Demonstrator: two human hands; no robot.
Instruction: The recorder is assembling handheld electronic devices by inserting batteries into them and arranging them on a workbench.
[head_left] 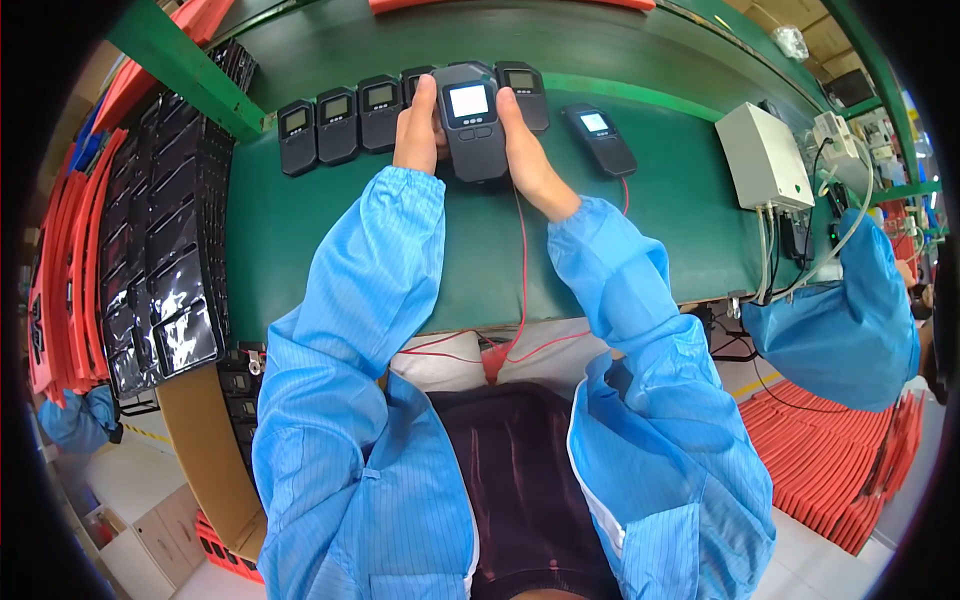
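Handheld electronic device (478, 157), black, chamfered corners; screen (468, 100) glowing white, buttons (467, 134) beneath. Left hand (417, 132) and right hand (530, 155) clasp its sides

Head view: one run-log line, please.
left hand: holding lit device; right hand: same device; second device: screen lit, on green table

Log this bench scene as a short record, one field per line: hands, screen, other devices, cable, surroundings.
Left hand: on the left side of a black handheld device
Right hand: on its right side
Screen: lit white
Behind: row of similar black devices, at least five, screens unlit
Right: separate black device, screen lit
Cable: red cable crossing the green bench
Far left: black plastic trays
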